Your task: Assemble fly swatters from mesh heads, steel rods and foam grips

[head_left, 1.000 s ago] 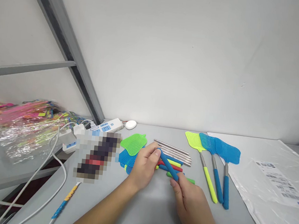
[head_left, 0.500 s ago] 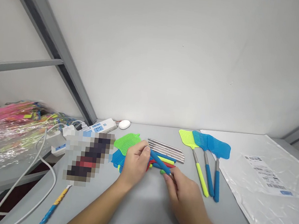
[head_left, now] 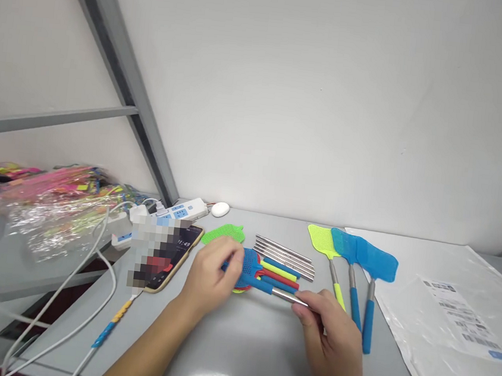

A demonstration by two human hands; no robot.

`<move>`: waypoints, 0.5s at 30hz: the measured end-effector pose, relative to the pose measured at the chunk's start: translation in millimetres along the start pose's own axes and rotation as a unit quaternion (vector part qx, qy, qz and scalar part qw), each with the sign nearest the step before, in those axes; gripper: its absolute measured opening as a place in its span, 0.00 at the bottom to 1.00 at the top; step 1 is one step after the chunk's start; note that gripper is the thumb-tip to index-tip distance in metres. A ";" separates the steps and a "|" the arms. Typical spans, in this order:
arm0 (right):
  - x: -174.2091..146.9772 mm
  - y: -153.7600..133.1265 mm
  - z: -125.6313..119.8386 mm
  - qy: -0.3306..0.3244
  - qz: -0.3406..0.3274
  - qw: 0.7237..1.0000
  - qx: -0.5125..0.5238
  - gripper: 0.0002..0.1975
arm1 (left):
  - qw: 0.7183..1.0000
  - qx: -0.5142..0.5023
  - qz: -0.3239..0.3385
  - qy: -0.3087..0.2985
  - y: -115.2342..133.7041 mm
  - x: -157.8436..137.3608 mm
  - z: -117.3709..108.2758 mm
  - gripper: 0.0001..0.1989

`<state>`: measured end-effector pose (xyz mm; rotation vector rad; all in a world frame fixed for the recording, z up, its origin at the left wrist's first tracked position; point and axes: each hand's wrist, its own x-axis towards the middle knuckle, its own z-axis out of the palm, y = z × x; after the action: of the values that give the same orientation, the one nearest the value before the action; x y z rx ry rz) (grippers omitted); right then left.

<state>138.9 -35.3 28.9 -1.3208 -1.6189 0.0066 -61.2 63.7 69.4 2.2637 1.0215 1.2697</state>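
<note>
My left hand (head_left: 213, 271) is closed around the left end of a blue handle (head_left: 261, 284), which it partly hides. A silver metal rod (head_left: 287, 297) sticks out of the handle's right end, and my right hand (head_left: 329, 334) pinches the rod's far end. Behind them lies a pile of blue, red and yellow handles (head_left: 283, 271) with blue swatter heads (head_left: 250, 262) at its left. A green swatter head (head_left: 228, 232) is beyond my left hand. Several loose metal rods (head_left: 286, 256) lie side by side behind the pile.
To the right lie a yellow-green fly swatter (head_left: 324, 240) and two blue fly swatters (head_left: 375, 260), beside a white plastic bag (head_left: 439, 279). On the left are a phone (head_left: 181, 258), a power strip (head_left: 186, 210), white cables (head_left: 103, 250) and plastic-wrapped colourful goods (head_left: 70, 205). A white mouse (head_left: 220, 209) rests near the wall.
My hands have moved apart, and more of the metal rod now shows between the blue handle and my right hand. The handle sits lower and further left. The camera view has shifted slightly left.
</note>
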 end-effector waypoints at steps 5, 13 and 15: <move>5.9 -9.5 1.2 -0.106 -0.053 0.990 0.077 0.04 | 0.983 0.028 -0.021 -0.179 39.6 -38.5 -15.4 0.05; 43.1 -36.0 32.2 -0.159 -0.005 0.984 0.080 0.14 | 0.824 -0.425 -0.368 -0.079 23.1 -74.8 -6.9 0.15; 52.5 -33.2 50.8 -0.184 -0.030 0.982 0.020 0.14 | 0.784 -0.479 -0.395 0.005 11.9 -78.8 -0.4 0.16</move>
<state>85.7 17.7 57.3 -1.2922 -1.9575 0.2599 -83.2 -2.1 30.3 0.8882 0.8589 1.0236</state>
